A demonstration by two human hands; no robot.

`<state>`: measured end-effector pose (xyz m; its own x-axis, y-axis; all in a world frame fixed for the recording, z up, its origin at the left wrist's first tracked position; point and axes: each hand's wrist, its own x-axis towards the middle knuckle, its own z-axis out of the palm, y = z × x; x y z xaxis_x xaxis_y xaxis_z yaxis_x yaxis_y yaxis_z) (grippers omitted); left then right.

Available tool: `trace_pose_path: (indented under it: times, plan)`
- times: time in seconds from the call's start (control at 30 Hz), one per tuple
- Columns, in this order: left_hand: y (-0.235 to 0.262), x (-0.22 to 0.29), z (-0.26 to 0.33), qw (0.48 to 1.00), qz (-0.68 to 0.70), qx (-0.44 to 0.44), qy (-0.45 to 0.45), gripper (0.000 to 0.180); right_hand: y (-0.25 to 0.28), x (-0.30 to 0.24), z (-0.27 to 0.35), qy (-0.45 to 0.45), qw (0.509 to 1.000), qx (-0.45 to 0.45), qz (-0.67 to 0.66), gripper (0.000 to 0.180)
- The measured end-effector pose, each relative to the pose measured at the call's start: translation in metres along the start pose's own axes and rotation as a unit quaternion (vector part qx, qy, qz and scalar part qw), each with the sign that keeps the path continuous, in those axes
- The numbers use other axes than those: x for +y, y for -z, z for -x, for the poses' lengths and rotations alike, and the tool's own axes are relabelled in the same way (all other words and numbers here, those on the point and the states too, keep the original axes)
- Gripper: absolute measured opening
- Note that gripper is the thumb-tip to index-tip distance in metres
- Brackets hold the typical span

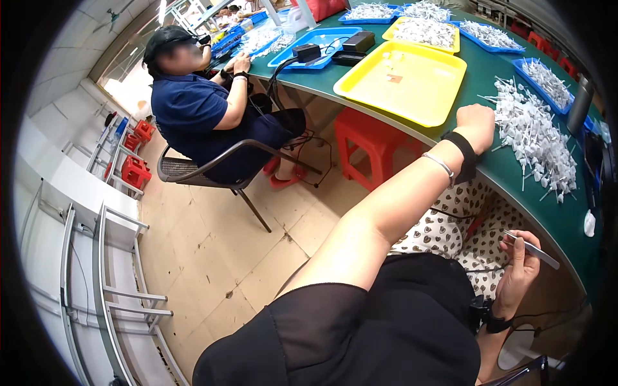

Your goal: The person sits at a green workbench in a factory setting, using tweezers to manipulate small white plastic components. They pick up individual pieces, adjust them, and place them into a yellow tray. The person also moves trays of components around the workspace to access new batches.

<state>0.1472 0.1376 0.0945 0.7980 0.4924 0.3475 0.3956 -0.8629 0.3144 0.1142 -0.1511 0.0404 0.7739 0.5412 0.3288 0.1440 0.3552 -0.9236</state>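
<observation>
My left hand (476, 125) is at the edge of the green table, curled into a fist between the yellow tray (399, 80) and a loose pile of small white plastic pieces with thin stems (537, 138). Its curled fingertips are turned away, so whatever they may hold is hidden. Lower down, over my lap, my right hand (520, 270) grips silver tweezers (542, 253) between thumb and fingers. A few small bits and a brown patch lie in the yellow tray.
Blue trays (547, 83) and another yellow tray (425, 33) heaped with white pieces line the far side. A dark cylinder (579, 106) stands at right. Left of me, a co-worker (193, 109) sits on a chair (238, 154). A red stool (370, 145) is under the table.
</observation>
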Motion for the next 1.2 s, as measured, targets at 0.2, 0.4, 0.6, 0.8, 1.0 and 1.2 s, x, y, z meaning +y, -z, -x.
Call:
trace_pose_path:
  times: [0.2, 0.4, 0.6, 0.8, 1.0, 1.2]
  plan:
    - [0.005, -0.014, 0.001, 0.982, 0.138, 0.105, 0.069, 0.018, 0.001, -0.002, 0.001, 0.004, 1.0, 0.011, 0.004, 0.016]
    - [-0.003, -0.031, 0.005, 0.887, 0.432, 0.15, 0.066, 0.019, 0.001, -0.003, -0.008, -0.008, 0.999, -0.004, -0.033, 0.017]
    - [0.011, -0.007, 0.036, 0.791, 0.611, 0.035, 0.02, 0.01, 0.0, -0.018, -0.037, 0.008, 0.996, -0.026, -0.087, 0.021]
    - [0.024, 0.003, 0.076, 0.713, 0.695, -0.073, 0.056, 0.012, -0.023, -0.028, -0.057, 0.007, 0.997, -0.057, -0.044, 0.029]
    - [0.02, -0.001, 0.096, 0.728, 0.675, -0.101, 0.065, 0.015, -0.02, -0.015, -0.081, 0.059, 0.991, -0.115, 0.026, 0.03]
    - [0.028, -0.006, 0.093, 0.799, 0.597, -0.073, -0.011, 0.016, -0.018, -0.006, -0.092, 0.018, 0.993, -0.116, 0.023, 0.028]
